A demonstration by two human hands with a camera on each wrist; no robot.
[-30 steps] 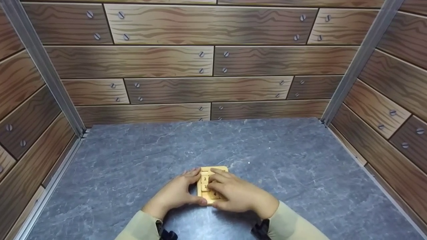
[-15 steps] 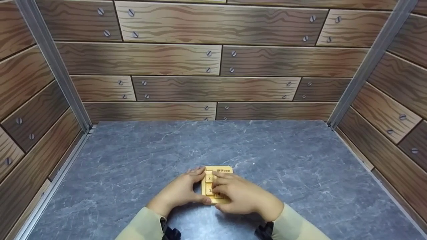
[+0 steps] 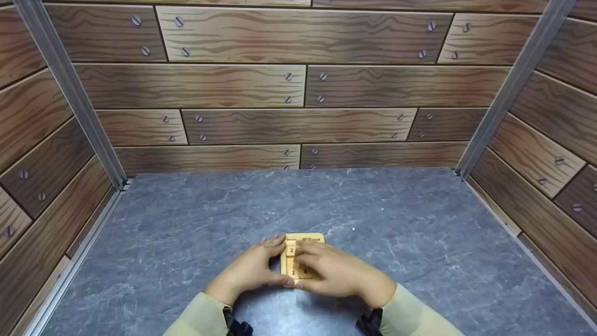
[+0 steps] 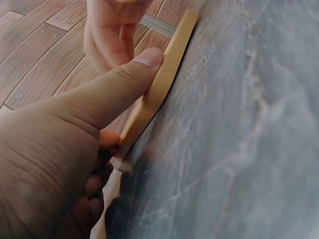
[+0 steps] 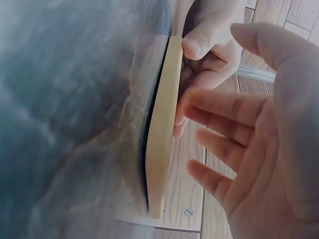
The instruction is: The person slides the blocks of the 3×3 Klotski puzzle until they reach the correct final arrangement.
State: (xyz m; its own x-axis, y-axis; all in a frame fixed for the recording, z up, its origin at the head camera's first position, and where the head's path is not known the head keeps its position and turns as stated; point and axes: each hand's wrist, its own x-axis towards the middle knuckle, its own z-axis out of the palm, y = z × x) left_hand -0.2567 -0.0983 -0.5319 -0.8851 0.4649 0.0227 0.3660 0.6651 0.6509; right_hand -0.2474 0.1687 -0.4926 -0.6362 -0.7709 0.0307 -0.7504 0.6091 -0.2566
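A small yellow wooden number puzzle board (image 3: 303,236) lies on the table, its near part between both hands. My left hand (image 3: 252,268) grips its left side, thumb at the near edge and fingers at the far left corner. In the left wrist view that thumb presses on the edge of the board (image 4: 162,77). My right hand (image 3: 333,270) covers the right half with loosely bent fingers over the tiles. In the right wrist view its fingers (image 5: 229,107) are spread, above the board's face. The tile 2 (image 3: 291,250) is upper left; tile 1 (image 3: 293,272) and tile 4 (image 3: 305,271) sit side by side near the bottom.
The grey marbled tabletop (image 3: 200,205) spreads around the board. Wood-patterned walls (image 3: 242,84) enclose it at the back and both sides, with metal posts (image 3: 513,88) at the corners. Black straps (image 3: 238,326) circle the wrists.
Tile 1 has slid toward the near edge, away from tile 2, and now sits level with tile 4. The right fingers have lifted slightly; the left hand keeps its hold.
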